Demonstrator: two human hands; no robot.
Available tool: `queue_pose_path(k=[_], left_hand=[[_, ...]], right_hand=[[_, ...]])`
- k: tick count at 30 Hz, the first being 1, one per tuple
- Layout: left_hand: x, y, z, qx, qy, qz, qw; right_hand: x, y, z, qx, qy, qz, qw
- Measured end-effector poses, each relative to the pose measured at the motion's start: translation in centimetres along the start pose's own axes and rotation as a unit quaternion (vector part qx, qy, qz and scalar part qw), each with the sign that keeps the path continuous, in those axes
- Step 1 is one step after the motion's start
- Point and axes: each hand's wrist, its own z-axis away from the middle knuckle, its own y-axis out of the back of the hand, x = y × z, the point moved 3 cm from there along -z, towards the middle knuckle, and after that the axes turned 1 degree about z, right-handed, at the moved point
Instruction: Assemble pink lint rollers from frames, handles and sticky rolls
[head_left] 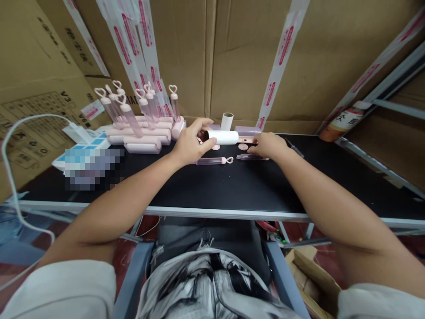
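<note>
My left hand grips a white tube lying sideways, thumb in front and fingers behind; its hollow end faces left. At the tube's right end is a pink plastic piece with small holes, and my right hand has its fingers closed on the far end of it. Below that hand lies a clear pinkish plastic part. A pink stick with a heart-shaped loop rests below my left hand. Small pink discs lie between the hands. A second white tube stands upright behind.
Several pink rollers with upright heart-topped handles are grouped at the left. Beside them sits a power strip with a white cable. A drink bottle leans at the right back. Cardboard walls the black table. A dark thin tool lies right of my hand.
</note>
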Motion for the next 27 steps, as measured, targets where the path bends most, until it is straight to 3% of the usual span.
queue_pose_path(k=[5, 9, 11, 15, 17, 19, 21, 27], left_hand=[[-0.4, 0.1, 0.0, 0.000, 0.003, -0.002, 1.000], [-0.5, 0.2, 0.0, 0.003, 0.006, 0.002, 1.000], [-0.7, 0.1, 0.0, -0.001, 0.011, 0.010, 1.000], [-1.0, -0.2, -0.2, 0.000, 0.017, 0.045, 0.999], [-1.0, -0.4, -0.3, 0.004, 0.017, 0.068, 0.998], [-1.1, -0.5, -0.3, 0.004, 0.021, 0.098, 0.995], [-1.2, -0.8, -0.4, -0.004, 0.037, 0.129, 0.991], [-1.2, -1.0, -0.3, -0.031, 0.079, 0.192, 0.978]], right_hand=[[0.4, 0.3, 0.2, 0.006, 0.001, -0.018, 1.000], [1.1, 1.6, 0.8, 0.101, 0.046, -0.126, 0.986], [1.2, 2.2, 1.1, 0.138, 0.087, -0.242, 0.956], [0.3, 2.2, 1.5, 0.117, 0.101, -0.491, 0.857], [-0.6, 2.2, 1.9, 0.115, 0.099, -0.573, 0.805], [-1.4, 2.2, 2.2, 0.107, 0.103, -0.618, 0.772], [-2.0, 2.2, 2.7, 0.093, 0.104, -0.627, 0.767], [-2.6, 2.5, 3.8, 0.100, 0.168, -0.580, 0.791]])
